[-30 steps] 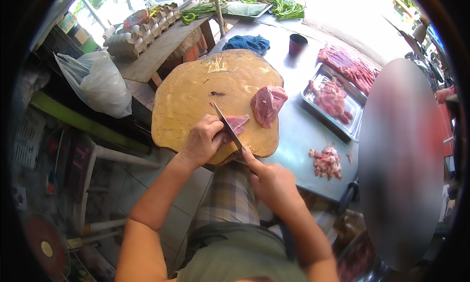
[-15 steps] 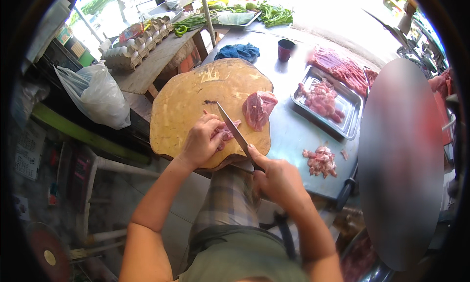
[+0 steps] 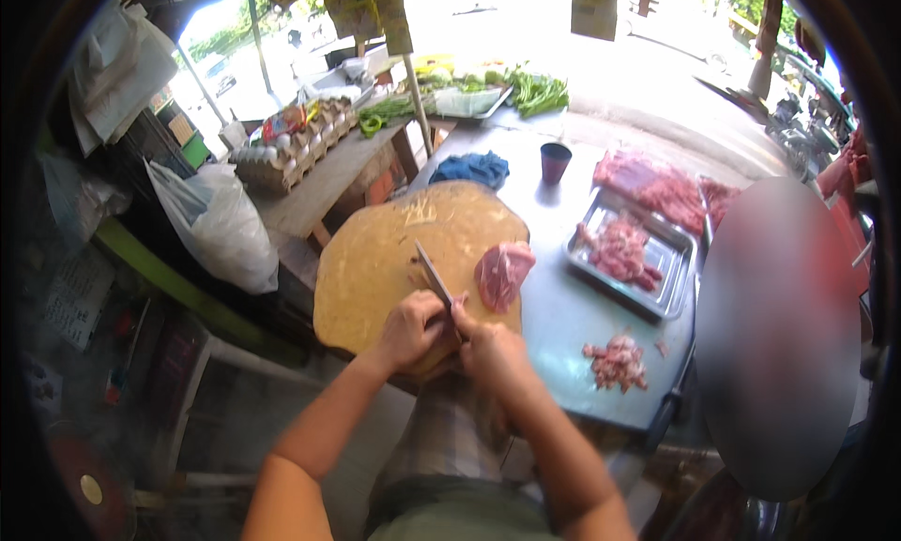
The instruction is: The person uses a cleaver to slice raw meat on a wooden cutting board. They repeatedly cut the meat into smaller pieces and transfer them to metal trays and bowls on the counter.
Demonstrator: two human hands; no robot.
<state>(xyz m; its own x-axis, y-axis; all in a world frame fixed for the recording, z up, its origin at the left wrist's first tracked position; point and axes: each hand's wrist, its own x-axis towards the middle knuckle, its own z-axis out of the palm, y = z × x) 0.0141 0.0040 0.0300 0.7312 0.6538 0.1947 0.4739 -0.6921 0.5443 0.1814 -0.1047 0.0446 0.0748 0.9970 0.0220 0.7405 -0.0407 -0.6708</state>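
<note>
My right hand grips a knife, its blade pointing away and to the left over a thick round wooden chopping block. Close against the blade, my left hand has its fingers curled at the block's near side. The piece of meat under those fingers is almost wholly hidden by both hands. A larger chunk of raw meat rests at the block's right edge, apart from the blade.
Right of the block, a metal table bears a metal tray of cut meat, a heap of trimmings, a big meat slab, a dark cup and a blue cloth. Egg trays and a plastic bag are on the left.
The view has tilted up, so the block and table sit lower in it. My hands have come closer together, and the meat piece that showed by my left fingers is now mostly covered.
</note>
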